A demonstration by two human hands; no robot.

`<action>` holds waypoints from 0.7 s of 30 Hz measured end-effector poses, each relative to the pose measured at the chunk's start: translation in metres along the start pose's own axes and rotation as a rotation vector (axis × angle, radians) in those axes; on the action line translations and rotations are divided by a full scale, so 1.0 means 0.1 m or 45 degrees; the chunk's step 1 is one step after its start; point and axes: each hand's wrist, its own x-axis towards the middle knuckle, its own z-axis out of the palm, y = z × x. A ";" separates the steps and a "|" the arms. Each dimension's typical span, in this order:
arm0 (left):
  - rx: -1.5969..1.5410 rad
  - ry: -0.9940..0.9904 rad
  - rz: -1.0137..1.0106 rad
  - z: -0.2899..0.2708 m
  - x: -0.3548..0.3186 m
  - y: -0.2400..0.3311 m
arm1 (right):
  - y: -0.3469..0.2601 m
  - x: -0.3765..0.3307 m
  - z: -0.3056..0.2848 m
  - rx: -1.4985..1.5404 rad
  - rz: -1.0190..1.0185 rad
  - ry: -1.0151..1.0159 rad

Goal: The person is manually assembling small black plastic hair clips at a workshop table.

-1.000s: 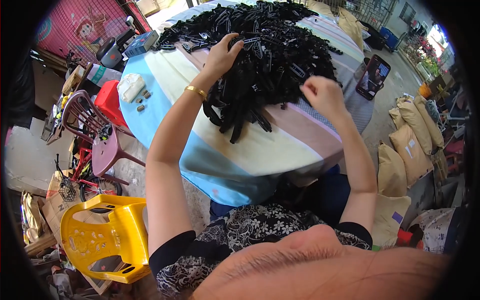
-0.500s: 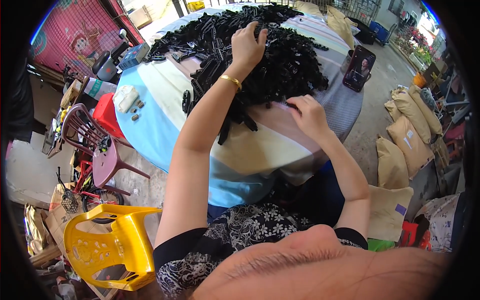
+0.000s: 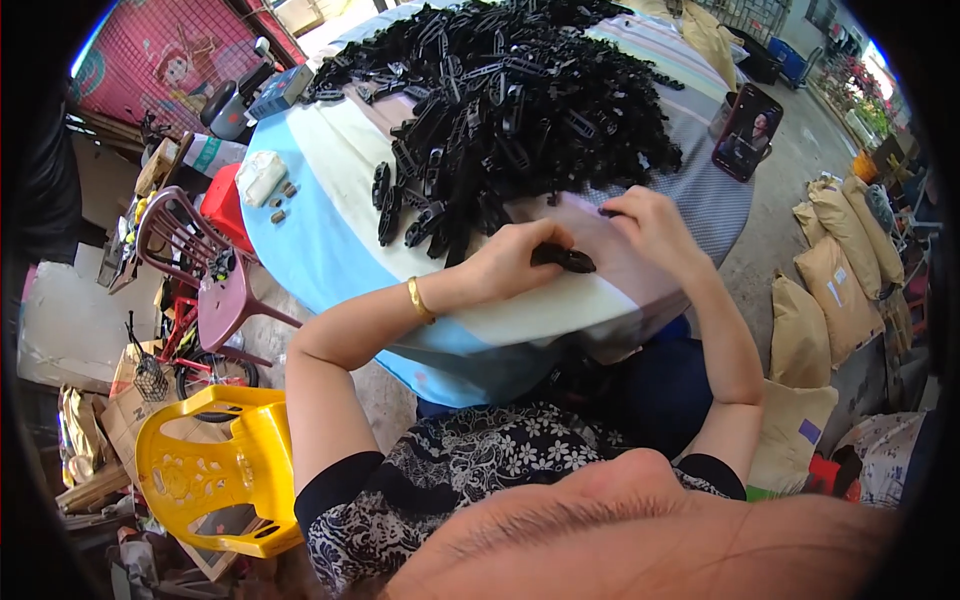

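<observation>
Close to the table's near edge, my left hand point(image 3: 512, 262) is closed on a black oblong plastic part point(image 3: 575, 260), whose end sticks out past the fingers. A little further right, my right hand point(image 3: 652, 230) pinches a small black piece point(image 3: 608, 212) between thumb and fingertips; its exact kind is too small to make out. Just beyond both hands spreads a big heap of black plastic parts point(image 3: 520, 110), many of them long with slots. Striped cloth point(image 3: 330, 170) in blue, cream and mauve covers the table beneath.
A phone point(image 3: 748, 132) stands tilted at the table's right side. Toward the left lie a white plastic packet point(image 3: 262, 178), small brown cylinders point(image 3: 278, 216) and a blue box point(image 3: 280, 92). Yellow point(image 3: 215, 470) and mauve point(image 3: 222, 305) chairs flank the left; tan sacks point(image 3: 835, 290) line the right.
My left hand has come back from the heap toward the near edge, now with a black oblong part in it. The right hand keeps its pinch, nearly in place.
</observation>
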 end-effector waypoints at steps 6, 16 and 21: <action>0.466 0.165 0.344 0.00 0.20 -0.26 | -0.10 0.03 0.04 0.350 0.209 0.163; -0.653 0.010 -0.246 0.05 0.12 -0.11 | -0.51 -0.10 0.18 0.263 -0.267 0.450; -1.266 0.100 -0.466 0.06 0.06 -0.10 | -0.61 -0.08 0.19 0.210 -0.292 0.518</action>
